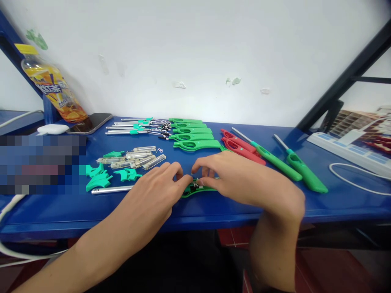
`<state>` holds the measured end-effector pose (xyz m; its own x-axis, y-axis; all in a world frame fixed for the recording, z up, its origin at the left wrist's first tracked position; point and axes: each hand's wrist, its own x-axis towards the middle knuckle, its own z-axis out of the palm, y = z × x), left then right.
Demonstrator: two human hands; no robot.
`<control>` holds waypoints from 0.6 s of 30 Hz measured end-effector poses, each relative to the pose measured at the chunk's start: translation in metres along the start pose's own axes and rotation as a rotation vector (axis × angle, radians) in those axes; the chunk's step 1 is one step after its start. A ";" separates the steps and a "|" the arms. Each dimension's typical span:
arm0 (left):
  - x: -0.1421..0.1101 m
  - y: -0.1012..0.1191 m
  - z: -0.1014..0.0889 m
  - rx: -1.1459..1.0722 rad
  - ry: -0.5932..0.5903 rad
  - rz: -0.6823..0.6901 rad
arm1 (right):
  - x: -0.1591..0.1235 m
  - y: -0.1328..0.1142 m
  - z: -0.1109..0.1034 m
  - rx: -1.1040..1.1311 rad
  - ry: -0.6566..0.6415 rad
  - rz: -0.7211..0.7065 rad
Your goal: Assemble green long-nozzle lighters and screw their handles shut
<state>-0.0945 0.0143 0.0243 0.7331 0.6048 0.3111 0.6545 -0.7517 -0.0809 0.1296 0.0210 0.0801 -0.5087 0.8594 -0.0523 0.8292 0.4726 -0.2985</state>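
Green casing (190, 195) is lying near the front edge of the blue tabletop (195, 211), right under both hands, with small black and white bits sitting in it. Left hand (161, 183) is curled at its left end, thumb and index close together; can't tell if they're actually pinching anything. Right hand (226, 175) is bent over the other end, thumb down by a white bit, index a little apart from it, so no clue if that's a grip either. A metal tube (113, 189) runs under the left hand. Bit further back: teal plastic pieces (99, 181), then clear tubes (140, 156) in a loose pile. Two green lighters (307, 175) and some red casings (241, 146) are off right. Behind those, a row of green casings (198, 144) beside wired metal rods (128, 127), then a phone (94, 122) and a drink bottle (58, 89) by the wall (195, 49).
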 end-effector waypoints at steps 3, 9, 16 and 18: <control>0.000 0.000 0.000 -0.008 -0.004 0.008 | 0.000 0.001 0.000 0.003 0.000 0.000; -0.001 0.000 0.002 -0.001 0.002 0.014 | -0.002 0.002 0.001 0.019 0.008 -0.004; 0.000 -0.001 0.001 0.022 -0.012 0.012 | 0.000 0.001 0.001 0.030 -0.006 -0.010; 0.001 -0.001 0.001 0.014 -0.013 0.015 | 0.000 0.001 0.001 0.027 -0.005 -0.008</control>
<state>-0.0944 0.0154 0.0237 0.7448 0.5973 0.2974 0.6463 -0.7566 -0.0990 0.1300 0.0210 0.0788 -0.5166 0.8545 -0.0548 0.8185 0.4740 -0.3245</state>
